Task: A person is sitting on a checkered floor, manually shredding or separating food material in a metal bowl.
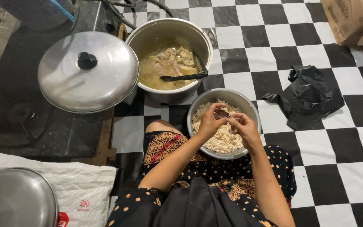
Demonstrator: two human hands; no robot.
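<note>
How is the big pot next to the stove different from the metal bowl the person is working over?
The pot is taller and holds yellowish broth with meat chunks and a black ladle; the bowl is shallower and holds pale, dry shredded meat. The pot stands untouched, while the left hand and right hand pull a piece apart above the bowl. Both are round, uncovered, silver metal and sit on the checkered floor.

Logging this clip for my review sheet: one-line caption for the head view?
Both hands, left hand and right hand, pull apart a meat piece over a metal bowl of shreds beside a broth pot.
</note>
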